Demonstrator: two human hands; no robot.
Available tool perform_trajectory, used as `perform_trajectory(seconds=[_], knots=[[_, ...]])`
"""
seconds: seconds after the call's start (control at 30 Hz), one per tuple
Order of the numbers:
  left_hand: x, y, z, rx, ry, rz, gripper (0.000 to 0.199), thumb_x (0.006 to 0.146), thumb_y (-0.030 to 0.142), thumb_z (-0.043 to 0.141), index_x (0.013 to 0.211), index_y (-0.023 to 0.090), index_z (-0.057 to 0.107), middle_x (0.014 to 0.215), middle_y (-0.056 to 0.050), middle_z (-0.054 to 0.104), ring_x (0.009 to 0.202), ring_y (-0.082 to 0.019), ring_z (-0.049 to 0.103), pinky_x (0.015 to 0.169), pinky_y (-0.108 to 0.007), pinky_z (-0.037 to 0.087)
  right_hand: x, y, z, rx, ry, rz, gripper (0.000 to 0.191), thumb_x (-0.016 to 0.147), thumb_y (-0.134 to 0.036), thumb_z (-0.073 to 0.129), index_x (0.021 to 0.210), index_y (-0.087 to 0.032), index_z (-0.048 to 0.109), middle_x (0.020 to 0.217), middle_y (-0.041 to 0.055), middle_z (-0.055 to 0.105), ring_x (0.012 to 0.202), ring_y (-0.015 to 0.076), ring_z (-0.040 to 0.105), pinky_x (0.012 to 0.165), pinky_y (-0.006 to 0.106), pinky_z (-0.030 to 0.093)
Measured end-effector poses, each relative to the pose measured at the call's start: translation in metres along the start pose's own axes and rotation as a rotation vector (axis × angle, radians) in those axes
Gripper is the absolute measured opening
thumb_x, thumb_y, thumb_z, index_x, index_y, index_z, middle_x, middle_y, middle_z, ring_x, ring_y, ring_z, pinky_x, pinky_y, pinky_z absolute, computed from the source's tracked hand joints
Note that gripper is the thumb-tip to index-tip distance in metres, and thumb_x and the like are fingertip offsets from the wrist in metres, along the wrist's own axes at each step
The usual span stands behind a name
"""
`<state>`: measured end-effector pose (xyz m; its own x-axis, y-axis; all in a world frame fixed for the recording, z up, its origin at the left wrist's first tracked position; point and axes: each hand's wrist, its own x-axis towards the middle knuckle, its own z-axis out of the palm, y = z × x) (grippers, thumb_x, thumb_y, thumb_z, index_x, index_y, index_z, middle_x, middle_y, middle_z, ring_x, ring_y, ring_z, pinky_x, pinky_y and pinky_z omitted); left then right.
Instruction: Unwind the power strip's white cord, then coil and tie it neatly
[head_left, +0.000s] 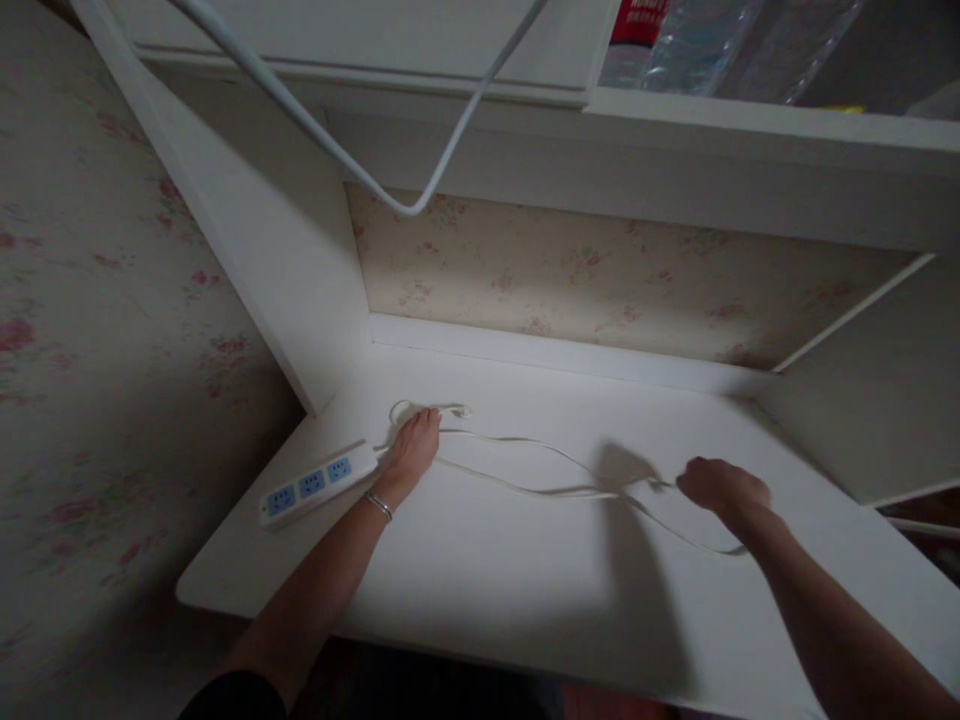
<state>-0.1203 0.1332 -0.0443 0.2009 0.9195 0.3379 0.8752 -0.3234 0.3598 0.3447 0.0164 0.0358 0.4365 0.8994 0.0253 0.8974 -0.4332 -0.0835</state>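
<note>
A white power strip (319, 483) with blue socket panels lies on the left part of the white desk. Beside its cord end, my left hand (415, 445) is closed on the cord, and a small loop and what looks like the plug (463, 411) stick out past the fingers. From there the white power cord (525, 490) runs in two strands across the desktop to the right. My right hand (721, 487) is closed in a fist above the desk, with a piece of the cord leading into its fingers. The part inside each hand is hidden.
The white desktop (480, 570) has a side panel (255, 210) at left and a floral wall behind. Overhead, a thick white cable (337, 150) hangs in front of the cabinet. Clear plastic bottles (697, 45) stand on the upper right shelf (750, 112).
</note>
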Motion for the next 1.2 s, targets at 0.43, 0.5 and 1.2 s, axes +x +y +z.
perform_trajectory(seconds=[0.43,0.5,1.2], knots=[[-0.021,-0.002,0.002,-0.21,0.062,0.022,0.022,0.098,0.027,0.034,0.101,0.019,0.054,0.09,-0.005,0.066,0.087,-0.017,0.063,0.077,-0.029,0.048,-0.053,-0.228,0.08,0.182,-0.134,-0.651,0.04,0.094,-0.036,0.042,0.134,-0.028,0.048,0.134,0.007,0.05,0.095,0.0195,0.062,0.08,0.03,0.047],[-0.023,-0.006,-0.001,-0.209,0.058,0.017,0.023,0.098,0.028,0.034,0.099,0.019,0.055,0.088,-0.006,0.066,0.086,-0.018,0.063,0.076,-0.03,0.048,-0.051,-0.232,0.083,0.171,-0.118,-0.669,0.031,0.095,-0.034,0.041,0.119,-0.028,0.059,0.119,0.0058,0.059,0.089,0.0188,0.062,0.078,0.029,0.046],[-0.013,-0.022,-0.013,0.026,0.16,-0.223,0.028,0.098,0.032,0.032,0.102,0.02,0.057,0.085,-0.006,0.069,0.075,-0.02,0.064,0.065,-0.029,0.041,-0.001,-0.104,0.054,0.465,0.361,-0.577,0.03,0.097,-0.04,0.039,0.1,-0.019,0.061,0.101,0.0098,0.059,0.085,0.0207,0.059,0.075,0.034,0.05]])
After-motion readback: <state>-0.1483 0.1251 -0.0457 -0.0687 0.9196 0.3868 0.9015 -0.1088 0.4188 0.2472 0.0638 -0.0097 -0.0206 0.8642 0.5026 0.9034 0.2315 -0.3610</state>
